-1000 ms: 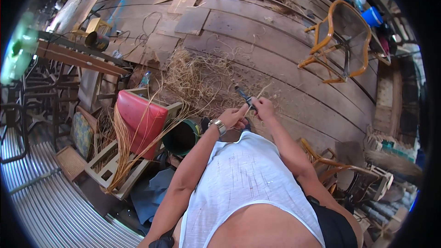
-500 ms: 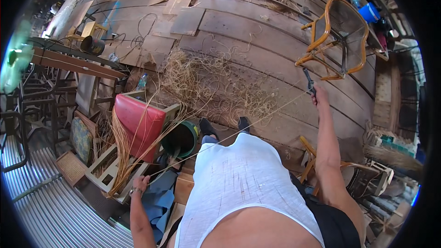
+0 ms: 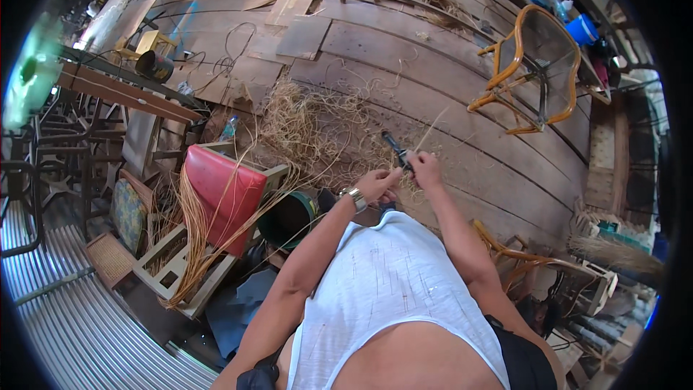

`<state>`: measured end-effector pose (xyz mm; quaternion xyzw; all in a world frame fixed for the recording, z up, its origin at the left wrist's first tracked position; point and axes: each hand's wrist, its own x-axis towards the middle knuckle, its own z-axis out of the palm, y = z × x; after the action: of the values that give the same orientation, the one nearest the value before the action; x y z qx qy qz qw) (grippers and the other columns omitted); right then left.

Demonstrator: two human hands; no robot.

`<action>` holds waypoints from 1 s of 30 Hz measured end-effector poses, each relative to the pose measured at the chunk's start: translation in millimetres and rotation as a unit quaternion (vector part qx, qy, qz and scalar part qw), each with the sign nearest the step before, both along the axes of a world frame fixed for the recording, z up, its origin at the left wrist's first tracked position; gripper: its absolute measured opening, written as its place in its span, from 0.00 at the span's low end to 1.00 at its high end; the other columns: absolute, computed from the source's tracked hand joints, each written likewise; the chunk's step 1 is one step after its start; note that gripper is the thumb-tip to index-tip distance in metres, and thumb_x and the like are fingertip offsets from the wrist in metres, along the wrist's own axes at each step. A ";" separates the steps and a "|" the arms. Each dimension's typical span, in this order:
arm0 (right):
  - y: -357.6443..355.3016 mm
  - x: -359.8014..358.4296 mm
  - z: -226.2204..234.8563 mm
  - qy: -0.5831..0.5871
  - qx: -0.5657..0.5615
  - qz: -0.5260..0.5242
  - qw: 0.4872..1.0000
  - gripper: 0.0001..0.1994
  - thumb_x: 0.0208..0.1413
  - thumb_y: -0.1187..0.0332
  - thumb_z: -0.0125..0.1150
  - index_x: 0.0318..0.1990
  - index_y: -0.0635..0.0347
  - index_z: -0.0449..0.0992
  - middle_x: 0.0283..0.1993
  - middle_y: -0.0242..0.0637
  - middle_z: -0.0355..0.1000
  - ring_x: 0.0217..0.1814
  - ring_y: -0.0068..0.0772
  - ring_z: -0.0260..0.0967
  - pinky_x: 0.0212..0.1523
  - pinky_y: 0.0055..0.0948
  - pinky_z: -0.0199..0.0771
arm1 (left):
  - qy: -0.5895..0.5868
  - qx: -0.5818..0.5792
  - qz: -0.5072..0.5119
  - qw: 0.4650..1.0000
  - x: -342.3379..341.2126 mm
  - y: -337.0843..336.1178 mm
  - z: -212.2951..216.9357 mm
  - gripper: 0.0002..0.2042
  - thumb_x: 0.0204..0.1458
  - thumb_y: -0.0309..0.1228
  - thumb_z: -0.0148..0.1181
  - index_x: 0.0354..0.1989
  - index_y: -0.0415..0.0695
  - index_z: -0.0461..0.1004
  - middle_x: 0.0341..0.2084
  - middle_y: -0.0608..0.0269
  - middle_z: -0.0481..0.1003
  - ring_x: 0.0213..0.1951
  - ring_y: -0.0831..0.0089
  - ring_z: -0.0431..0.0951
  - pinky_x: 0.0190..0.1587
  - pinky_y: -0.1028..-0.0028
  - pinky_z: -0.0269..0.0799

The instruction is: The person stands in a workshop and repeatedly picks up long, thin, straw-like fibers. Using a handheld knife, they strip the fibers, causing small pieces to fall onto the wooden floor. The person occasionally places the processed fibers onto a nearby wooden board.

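In front of my body, over the floor, both hands are close together. My right hand [image 3: 426, 170] is closed around a slim dark hand tool [image 3: 395, 146] whose exact kind I cannot make out. A thin pale rattan strand [image 3: 433, 128] sticks out past the tool, away from me. My left hand [image 3: 377, 186], with a watch on its wrist, has its fingers pinched just beside the tool; what is between them is too small to tell. Below the hands, a tangled heap of rattan shavings [image 3: 296, 119] covers the boards.
At my left, a red padded seat [image 3: 222, 186] carries a bundle of long rattan strands [image 3: 193, 245], beside a dark green bucket [image 3: 281, 222]. A rattan-framed chair [image 3: 516, 65] stands far right. Another chair [image 3: 523, 254] lies near my right elbow. Corrugated metal sheet [image 3: 61, 318] is at lower left.
My right hand has come inward from the far right with the tool. My left hand has moved from beside the red seat up to the tool; the strand stretched between them is no longer taut.
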<state>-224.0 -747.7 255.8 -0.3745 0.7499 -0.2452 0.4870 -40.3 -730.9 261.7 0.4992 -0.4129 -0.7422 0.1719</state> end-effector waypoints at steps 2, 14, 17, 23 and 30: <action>1.1 5.6 -5.9 -0.044 0.005 0.003 0.999 0.15 0.57 0.53 0.57 0.29 0.55 0.73 0.15 0.32 0.66 0.11 0.21 0.61 0.10 0.24 0.58 | -0.049 -0.086 -0.002 0.995 -9.2 -0.5 -32.3 0.20 0.58 0.48 0.53 0.37 0.39 0.75 0.26 0.66 0.73 0.23 0.78 0.70 0.26 0.76 0.65; -24.8 -373.1 46.5 0.078 -0.071 -0.364 0.925 0.19 0.58 0.45 0.52 0.32 0.52 0.69 0.18 0.24 0.61 0.13 0.15 0.53 0.11 0.17 0.51 | -0.417 -0.020 0.087 0.904 464.2 222.4 33.9 0.19 0.57 0.46 0.52 0.28 0.41 0.76 0.19 0.64 0.72 0.26 0.74 0.70 0.32 0.69 0.65; -57.4 -319.9 109.3 0.047 -0.126 -0.271 0.953 0.17 0.57 0.47 0.54 0.30 0.51 0.68 0.18 0.24 0.61 0.12 0.14 0.54 0.10 0.16 0.50 | -0.613 0.119 -0.108 0.773 492.6 241.7 98.3 0.18 0.56 0.49 0.51 0.34 0.50 0.80 0.30 0.57 0.79 0.35 0.61 0.79 0.39 0.63 0.70; -85.3 -56.3 11.1 0.003 -0.044 -0.005 0.999 0.17 0.55 0.49 0.58 0.41 0.50 0.69 0.24 0.27 0.66 0.14 0.22 0.60 0.10 0.21 0.58 | -0.654 -0.046 -0.266 0.707 356.7 150.6 45.5 0.15 0.57 0.48 0.48 0.38 0.55 0.78 0.38 0.64 0.79 0.40 0.60 0.78 0.37 0.54 0.70; -0.9 178.7 -1.2 -0.181 0.015 0.299 0.937 0.11 0.60 0.61 0.54 0.29 0.57 0.70 0.20 0.28 0.65 0.12 0.18 0.59 0.13 0.21 0.59 | -0.477 -0.305 -0.073 0.821 179.7 71.7 30.4 0.16 0.53 0.49 0.52 0.30 0.52 0.80 0.26 0.60 0.79 0.34 0.57 0.78 0.34 0.58 0.69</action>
<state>-45.3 -748.6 254.6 -0.5236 0.5057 -0.1407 0.6711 139.3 -659.1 292.1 0.6813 -0.6838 -0.2577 0.0428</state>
